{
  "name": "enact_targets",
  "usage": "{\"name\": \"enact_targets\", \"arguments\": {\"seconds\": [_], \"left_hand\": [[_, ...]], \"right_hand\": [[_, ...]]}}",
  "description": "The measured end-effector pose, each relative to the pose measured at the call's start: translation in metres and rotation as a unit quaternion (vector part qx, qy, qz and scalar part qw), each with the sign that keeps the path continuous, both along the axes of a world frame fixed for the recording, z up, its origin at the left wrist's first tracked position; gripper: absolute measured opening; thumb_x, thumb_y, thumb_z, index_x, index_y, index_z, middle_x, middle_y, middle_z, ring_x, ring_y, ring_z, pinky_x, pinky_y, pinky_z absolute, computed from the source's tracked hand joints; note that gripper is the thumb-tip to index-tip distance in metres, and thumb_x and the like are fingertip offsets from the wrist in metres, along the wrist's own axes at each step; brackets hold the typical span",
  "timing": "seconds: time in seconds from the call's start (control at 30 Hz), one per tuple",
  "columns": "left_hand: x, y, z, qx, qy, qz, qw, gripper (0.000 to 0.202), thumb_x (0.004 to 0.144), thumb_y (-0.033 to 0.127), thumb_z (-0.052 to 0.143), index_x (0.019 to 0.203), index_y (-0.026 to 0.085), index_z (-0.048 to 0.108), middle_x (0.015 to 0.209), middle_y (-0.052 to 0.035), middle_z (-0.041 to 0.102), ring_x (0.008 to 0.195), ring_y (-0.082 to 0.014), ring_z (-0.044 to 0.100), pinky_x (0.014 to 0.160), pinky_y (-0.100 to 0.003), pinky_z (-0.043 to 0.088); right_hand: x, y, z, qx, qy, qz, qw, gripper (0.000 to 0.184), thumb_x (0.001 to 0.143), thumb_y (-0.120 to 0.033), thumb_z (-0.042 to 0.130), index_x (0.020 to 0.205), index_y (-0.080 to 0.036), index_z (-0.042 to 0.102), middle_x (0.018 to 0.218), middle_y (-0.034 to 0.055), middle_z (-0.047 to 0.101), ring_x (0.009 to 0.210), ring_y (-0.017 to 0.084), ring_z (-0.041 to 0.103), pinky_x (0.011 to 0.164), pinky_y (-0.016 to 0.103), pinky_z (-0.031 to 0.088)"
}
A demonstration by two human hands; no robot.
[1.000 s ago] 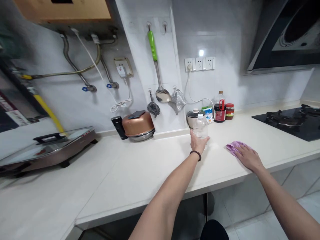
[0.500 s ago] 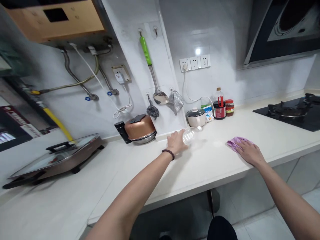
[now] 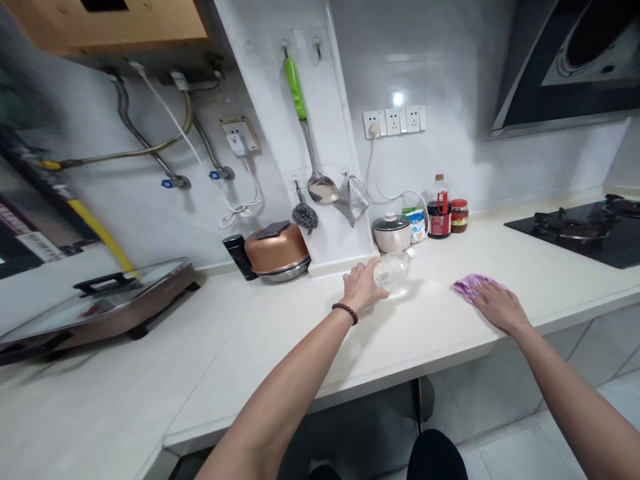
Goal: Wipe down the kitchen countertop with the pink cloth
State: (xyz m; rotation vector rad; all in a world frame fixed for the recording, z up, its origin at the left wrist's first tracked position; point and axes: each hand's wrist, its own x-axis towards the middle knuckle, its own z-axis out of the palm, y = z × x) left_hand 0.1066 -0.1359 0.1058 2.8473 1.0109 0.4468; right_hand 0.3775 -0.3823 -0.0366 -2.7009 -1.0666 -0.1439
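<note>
My left hand point(image 3: 363, 285), with a dark bead bracelet at the wrist, is wrapped round the lower end of a clear plastic bottle point(image 3: 393, 269). The bottle leans to the right over the countertop point(image 3: 300, 333), its white cap point(image 3: 411, 254) close to the small white pot point(image 3: 392, 233). Whether the bottle touches the counter I cannot tell. Further right, my right hand point(image 3: 497, 305) lies over a crumpled purple cloth point(image 3: 473, 285) and presses it on the counter, fingers on the fabric. Part of the cloth is hidden beneath the fingers.
Along the wall stand a copper-coloured pot point(image 3: 277, 248), a black canister point(image 3: 240, 257), a dark sauce bottle point(image 3: 439, 212) and a red-lidded jar point(image 3: 459, 215). An electric pan point(image 3: 100, 300) sits at left, a gas stove point(image 3: 580, 227) at right. A ladle point(image 3: 323, 189) hangs above.
My left hand and the bottle have shifted a little to the right, and the bottle shows more clearly. My right hand stays on the cloth. The view has moved slightly.
</note>
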Motion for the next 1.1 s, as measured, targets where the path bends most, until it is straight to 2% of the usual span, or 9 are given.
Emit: {"name": "enact_targets", "arguments": {"seconds": [0.1,0.27,0.37,0.53,0.63,0.77,0.93,1.0,1.1], "left_hand": [[-0.011,0.005,0.002,-0.057,-0.046,0.01,0.997,0.092,0.072,0.036,0.084,0.154,0.031,0.043,0.132,-0.0111,0.063,0.126,-0.0332,0.059,0.102,-0.041,0.043],[-0.021,0.013,0.002,-0.036,-0.075,0.016,0.996,0.09,0.068,0.033,0.086,0.151,0.029,0.049,0.129,-0.0131,0.063,0.128,-0.0379,0.057,0.105,-0.047,0.041],[-0.026,0.027,-0.006,-0.086,-0.156,0.007,0.984,0.092,0.064,0.029,0.089,0.148,0.029,0.052,0.122,-0.0101,0.065,0.12,-0.0337,0.061,0.101,-0.044,0.045],[-0.04,0.065,-0.025,-0.236,-0.381,0.017,0.894,0.097,0.059,0.027,0.092,0.147,0.019,0.052,0.104,-0.0043,0.064,0.097,-0.023,0.064,0.092,-0.036,0.051],[-0.054,0.086,-0.036,-0.257,-0.467,0.006,0.846,0.099,0.056,0.024,0.092,0.146,0.018,0.052,0.109,-0.0048,0.064,0.1,-0.0215,0.063,0.094,-0.036,0.051],[-0.072,0.103,-0.05,-0.246,-0.514,0.032,0.821,0.093,0.056,0.024,0.091,0.141,0.022,0.055,0.115,-0.0055,0.064,0.108,-0.023,0.062,0.097,-0.036,0.051],[-0.08,0.112,-0.061,-0.245,-0.503,0.066,0.826,0.095,0.057,0.026,0.092,0.143,0.022,0.054,0.107,-0.0032,0.063,0.106,-0.0235,0.062,0.098,-0.038,0.05],[-0.079,0.114,-0.063,-0.234,-0.491,0.073,0.836,0.097,0.056,0.027,0.093,0.144,0.022,0.054,0.104,-0.0019,0.063,0.105,-0.0231,0.062,0.1,-0.039,0.048],[-0.075,0.115,-0.065,-0.226,-0.487,0.07,0.84,0.101,0.056,0.027,0.094,0.147,0.023,0.051,0.109,-0.0027,0.064,0.107,-0.0239,0.063,0.102,-0.04,0.048]], "right_hand": [[0.0,0.0,0.003,-0.017,-0.001,-0.006,1.0,0.058,0.108,-0.052,0.026,0.16,-0.037,0.046,0.171,-0.0038,0.033,0.159,0.025,0.026,0.128,0.053,0.026],[0.005,-0.002,0.0,-0.02,-0.008,-0.004,1.0,0.061,0.107,-0.056,0.025,0.16,-0.036,0.047,0.171,-0.0025,0.035,0.159,0.025,0.026,0.127,0.052,0.028],[0.011,-0.002,-0.005,-0.015,-0.014,-0.001,1.0,0.062,0.107,-0.056,0.025,0.16,-0.035,0.047,0.17,-0.0024,0.036,0.159,0.026,0.026,0.128,0.052,0.028],[0.02,-0.002,-0.015,-0.015,-0.013,0.008,1.0,0.064,0.106,-0.057,0.024,0.162,-0.035,0.044,0.171,-0.0037,0.034,0.16,0.026,0.025,0.129,0.052,0.027],[0.024,-0.002,-0.02,-0.01,-0.017,0.006,1.0,0.067,0.105,-0.059,0.022,0.164,-0.033,0.041,0.17,-0.0035,0.036,0.16,0.025,0.025,0.129,0.051,0.026],[0.034,-0.004,-0.026,-0.008,-0.03,0.014,0.999,0.07,0.104,-0.06,0.02,0.164,-0.031,0.042,0.17,-0.0025,0.037,0.159,0.026,0.027,0.129,0.052,0.028],[0.039,-0.008,-0.021,-0.019,-0.024,0.031,0.999,0.068,0.102,-0.059,0.026,0.157,-0.031,0.053,0.167,0.0007,0.042,0.157,0.029,0.031,0.128,0.054,0.03],[0.021,-0.005,-0.015,-0.033,0.002,0.083,0.996,0.068,0.1,-0.062,0.031,0.152,-0.029,0.06,0.165,0.0028,0.044,0.157,0.03,0.032,0.13,0.052,0.028],[-0.028,0.013,-0.005,-0.048,0.041,0.203,0.977,0.07,0.099,-0.07,0.035,0.152,-0.031,0.06,0.166,0.0022,0.043,0.159,0.032,0.026,0.13,0.057,0.022]]}}
